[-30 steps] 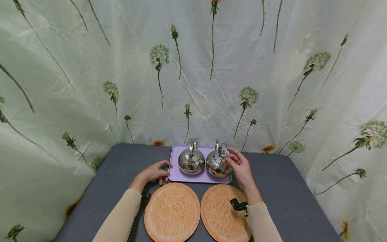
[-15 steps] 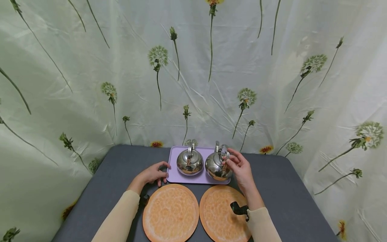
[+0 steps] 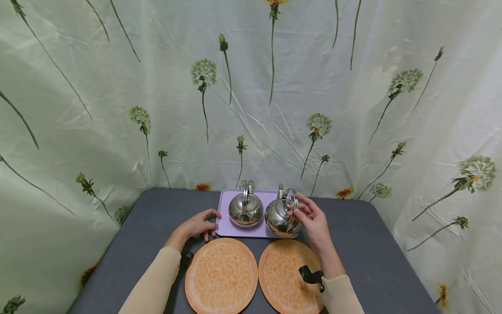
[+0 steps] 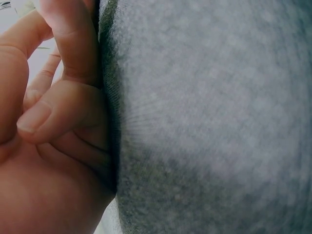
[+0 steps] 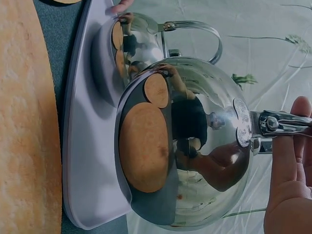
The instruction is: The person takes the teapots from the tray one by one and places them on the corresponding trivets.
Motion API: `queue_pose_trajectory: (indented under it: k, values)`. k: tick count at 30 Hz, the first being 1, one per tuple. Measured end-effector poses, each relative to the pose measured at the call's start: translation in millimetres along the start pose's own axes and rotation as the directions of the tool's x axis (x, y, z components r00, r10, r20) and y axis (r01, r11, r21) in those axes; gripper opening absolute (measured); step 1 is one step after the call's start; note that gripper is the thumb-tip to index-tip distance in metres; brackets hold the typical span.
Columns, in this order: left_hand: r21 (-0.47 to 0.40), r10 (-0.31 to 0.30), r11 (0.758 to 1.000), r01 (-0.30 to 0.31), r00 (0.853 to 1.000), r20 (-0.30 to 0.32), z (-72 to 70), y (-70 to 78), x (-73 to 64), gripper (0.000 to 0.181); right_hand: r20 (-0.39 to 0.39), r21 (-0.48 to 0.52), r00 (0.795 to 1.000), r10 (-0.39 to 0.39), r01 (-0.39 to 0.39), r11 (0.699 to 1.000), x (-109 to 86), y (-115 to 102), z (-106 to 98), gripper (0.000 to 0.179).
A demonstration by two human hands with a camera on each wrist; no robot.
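Since the earlier frames, we see the right teakettle come slightly nearer the tray's near edge, while the left teakettle keeps its place on the lilac tray. Our right hand pinches the right teakettle's arched handle; our left hand is loosely spread, its fingertips at the tray's left edge.

Close in front of the tray lie two round orange placemats, the left one just beside the right one, on a dark grey tablecloth. A dandelion-print curtain hangs behind.

We cannot tell whether the right teakettle's base touches the tray, whose near right edge it partly covers. The black wrist mount and right sleeve hide some of the right placemat (both placemats run off the bottom). The left wrist view is mostly blurred grey cloth; in the right one, fingers are cut off.
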State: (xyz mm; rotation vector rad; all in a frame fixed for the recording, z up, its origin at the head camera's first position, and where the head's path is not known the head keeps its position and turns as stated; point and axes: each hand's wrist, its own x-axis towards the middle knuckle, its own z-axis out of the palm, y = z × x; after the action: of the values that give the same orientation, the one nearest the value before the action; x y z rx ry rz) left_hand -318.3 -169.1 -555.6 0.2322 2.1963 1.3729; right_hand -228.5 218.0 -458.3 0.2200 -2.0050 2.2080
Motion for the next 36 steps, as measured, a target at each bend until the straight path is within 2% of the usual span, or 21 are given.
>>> queue_pose_trajectory:
  k: [13,21,28,36]
  values:
    - [0.001,0.003,1.0,-0.003,1.0,-0.008,-1.0,-0.8,0.6,0.039,-0.021,-0.028,1.0,0.021,-0.022,0.999,-15.5,-8,7,0.049]
    - [0.02,-0.014,1.0,0.014,1.0,-0.022,-0.5,1.5,0.3,0.038,0.006,-0.017,1.0,0.008,-0.008,1.0,-27.3,-12,10,0.051]
    - [0.021,-0.004,1.0,0.004,1.0,-0.015,-0.6,1.9,-1.1,0.038,0.003,-0.015,1.0,-0.01,0.01,1.0,-38.2,-14,12,0.05]
    - [0.009,0.0,1.0,0.0,1.0,-0.009,-0.2,1.0,-0.8,0.039,0.017,-0.038,1.0,0.006,-0.006,0.999,-46.4,-19,17,0.048]
